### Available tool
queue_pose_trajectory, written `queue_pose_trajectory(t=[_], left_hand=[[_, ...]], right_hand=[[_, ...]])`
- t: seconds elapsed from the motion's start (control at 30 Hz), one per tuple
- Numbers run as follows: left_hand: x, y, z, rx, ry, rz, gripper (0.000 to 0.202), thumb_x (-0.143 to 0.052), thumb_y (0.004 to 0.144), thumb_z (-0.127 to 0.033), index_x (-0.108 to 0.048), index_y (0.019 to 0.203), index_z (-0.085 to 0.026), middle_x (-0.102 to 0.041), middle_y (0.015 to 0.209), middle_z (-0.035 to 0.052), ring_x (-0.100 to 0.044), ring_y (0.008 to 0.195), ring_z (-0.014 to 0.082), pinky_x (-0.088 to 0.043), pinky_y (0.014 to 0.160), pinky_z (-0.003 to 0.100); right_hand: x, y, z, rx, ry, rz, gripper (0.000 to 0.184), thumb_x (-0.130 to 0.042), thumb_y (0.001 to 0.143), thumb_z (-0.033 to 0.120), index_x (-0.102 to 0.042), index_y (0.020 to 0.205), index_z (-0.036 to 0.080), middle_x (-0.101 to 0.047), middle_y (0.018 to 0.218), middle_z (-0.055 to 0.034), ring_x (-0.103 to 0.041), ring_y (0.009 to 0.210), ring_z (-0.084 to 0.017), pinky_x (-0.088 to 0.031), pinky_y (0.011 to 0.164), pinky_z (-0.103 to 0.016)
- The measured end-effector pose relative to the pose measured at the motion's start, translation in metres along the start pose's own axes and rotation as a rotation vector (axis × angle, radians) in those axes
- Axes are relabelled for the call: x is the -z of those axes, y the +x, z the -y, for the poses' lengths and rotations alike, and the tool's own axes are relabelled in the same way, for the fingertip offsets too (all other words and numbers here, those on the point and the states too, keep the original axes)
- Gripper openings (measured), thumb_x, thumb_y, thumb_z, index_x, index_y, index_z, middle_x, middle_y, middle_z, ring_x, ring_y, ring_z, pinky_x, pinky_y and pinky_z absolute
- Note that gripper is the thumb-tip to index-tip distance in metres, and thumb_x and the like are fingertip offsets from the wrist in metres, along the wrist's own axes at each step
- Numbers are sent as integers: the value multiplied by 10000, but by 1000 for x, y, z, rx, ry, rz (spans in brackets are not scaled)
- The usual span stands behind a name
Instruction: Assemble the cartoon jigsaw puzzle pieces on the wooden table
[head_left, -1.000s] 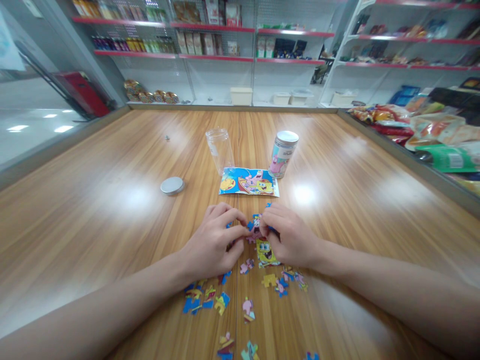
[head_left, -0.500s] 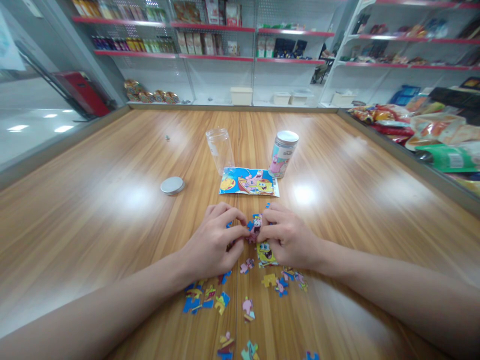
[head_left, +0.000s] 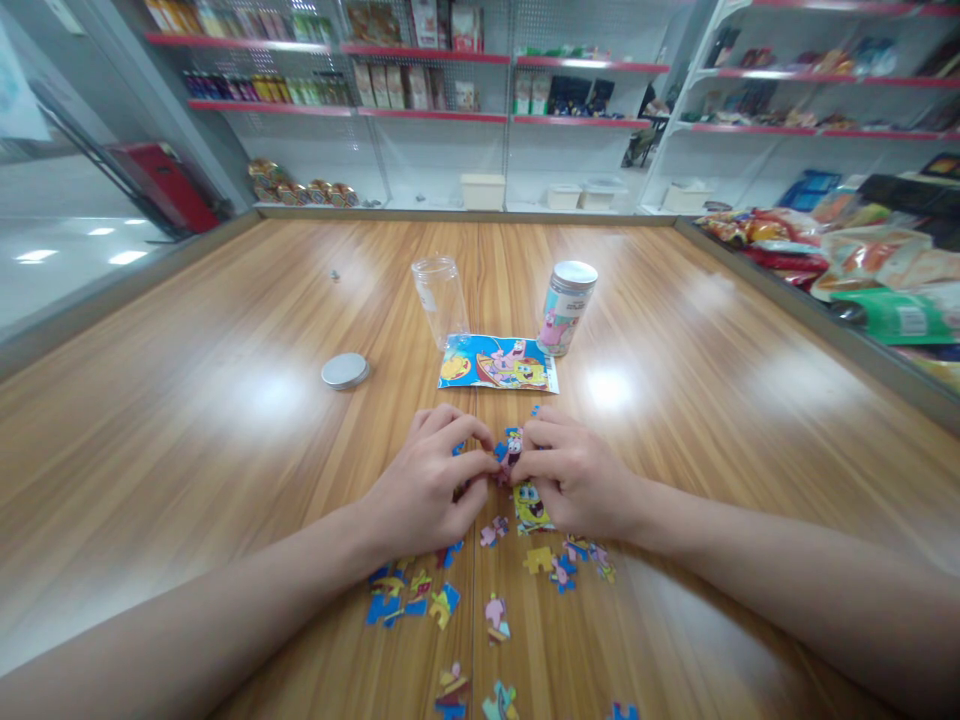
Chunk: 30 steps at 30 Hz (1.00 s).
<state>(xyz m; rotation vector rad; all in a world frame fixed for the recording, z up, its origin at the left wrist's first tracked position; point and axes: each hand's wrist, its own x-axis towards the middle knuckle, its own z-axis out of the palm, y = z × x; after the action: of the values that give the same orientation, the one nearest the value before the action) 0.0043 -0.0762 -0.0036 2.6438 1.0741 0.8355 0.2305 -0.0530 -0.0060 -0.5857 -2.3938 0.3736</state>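
My left hand (head_left: pixel 427 490) and my right hand (head_left: pixel 574 475) meet at the middle of the wooden table (head_left: pixel 225 400), fingers pinched together on a small cluster of joined puzzle pieces (head_left: pixel 511 450). A yellow cartoon-face piece (head_left: pixel 531 506) lies just below the right fingers. Loose puzzle pieces (head_left: pixel 420 595) are scattered on the table under my wrists and towards me. Beyond the hands lies a printed cartoon picture sheet (head_left: pixel 499 363).
A clear lidless jar (head_left: pixel 439 298) and a printed tin with a silver lid (head_left: pixel 568 307) stand behind the sheet. A loose silver lid (head_left: pixel 345 371) lies to the left. Snack bags (head_left: pixel 877 270) pile along the right edge; shelves of goods (head_left: pixel 450 90) fill the back.
My right fingers have shifted slightly left and closer over the joined pieces. The left hand and everything else stay put.
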Motion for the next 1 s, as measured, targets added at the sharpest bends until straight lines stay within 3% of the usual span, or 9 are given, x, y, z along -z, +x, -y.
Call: queue_pose_trajectory(t=[0.37,0.53,0.67,1.0], left_hand=[[3,0,-1,1,-53,-34,181,-568,836,-106,-707,875,-215,-631,1038,54,-526,996,229,-392,885,448],[17,4,-12,-134,-121,143,172,-603,770,-139,-695,890,-222,-593,1172,79,-498,1061,274,-388,908,489],[21,5,-16,-154,-101,246,183,-637,731,-167,-680,901,-220,-548,1247,98,-472,1114,306,-383,931,514],[19,4,-15,-114,-76,283,137,-629,777,-214,-644,913,-207,-527,1302,105,-451,1166,317,-368,982,534]], right_hand=[[-2,-3,-2,-14,24,-11,248,-526,780,-15,-708,774,154,-592,776,-53,-466,767,-175,-380,681,-321],[0,-1,1,-33,23,-55,248,-514,812,9,-709,788,160,-567,750,-57,-460,765,-184,-383,662,-322],[0,-1,0,-43,25,-70,245,-515,822,16,-698,765,167,-557,733,-48,-457,760,-182,-390,671,-325],[-1,-2,-2,-76,6,-31,234,-516,799,0,-688,753,152,-565,743,-48,-468,763,-178,-386,678,-318]])
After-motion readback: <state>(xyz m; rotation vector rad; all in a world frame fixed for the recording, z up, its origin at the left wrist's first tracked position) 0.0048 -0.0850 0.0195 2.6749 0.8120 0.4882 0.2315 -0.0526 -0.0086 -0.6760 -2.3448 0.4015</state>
